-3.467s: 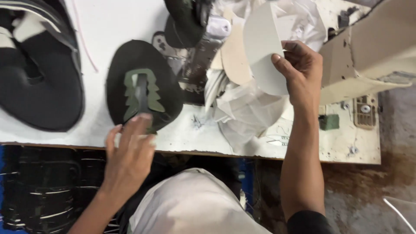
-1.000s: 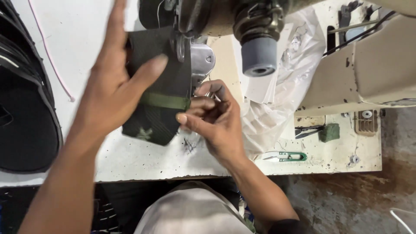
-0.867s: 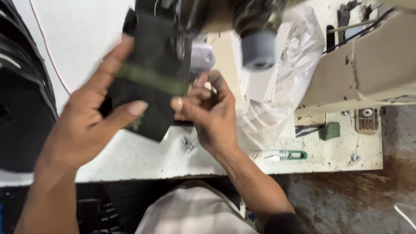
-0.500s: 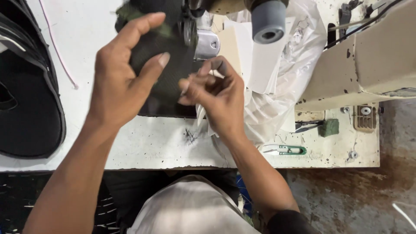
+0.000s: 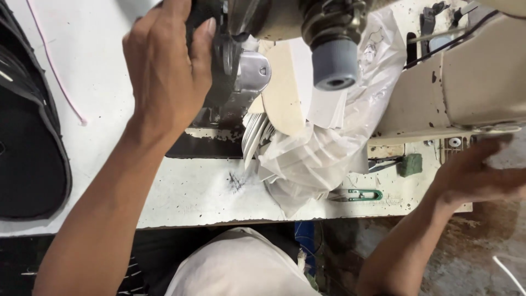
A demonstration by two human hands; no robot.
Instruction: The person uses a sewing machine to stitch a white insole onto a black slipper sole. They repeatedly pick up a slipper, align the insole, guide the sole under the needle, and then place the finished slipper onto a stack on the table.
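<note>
Near the bottom edge, the person's white-clothed torso [image 5: 241, 268] sits against the front of the white, scuffed worktop [image 5: 192, 192]. A pair of green-handled thread snips [image 5: 359, 195] lies on the worktop near its front edge, just right of a crumpled clear plastic bag [image 5: 323, 159] holding white and cream cut pieces.

The right hand [image 5: 482, 178] hangs at the right edge of the worktop, blurred, fingers extended and loosely spread; it holds nothing. One second earlier this hand was at the machine, pinching at the dark piece beside the left hand; it has since moved well away to the right.

The left hand [image 5: 167, 71] reaches farther in, its grip closed around a dark fabric shoe piece [image 5: 200, 33] at the sewing machine head [image 5: 241, 71]. Only a narrow black strip of the piece shows between thumb and fingers; the green band seen earlier is now hidden behind the hand and the machine. Half a second ago the piece was fully visible in front of the machine; it now lies higher, tight against the metal head.

The piece lies inside the left grip, touching the machine, and well apart from the right hand. A grey cylindrical knob [image 5: 334, 66] projects just to the right. Black shoe parts [image 5: 27, 153] lie at the far left.
</note>
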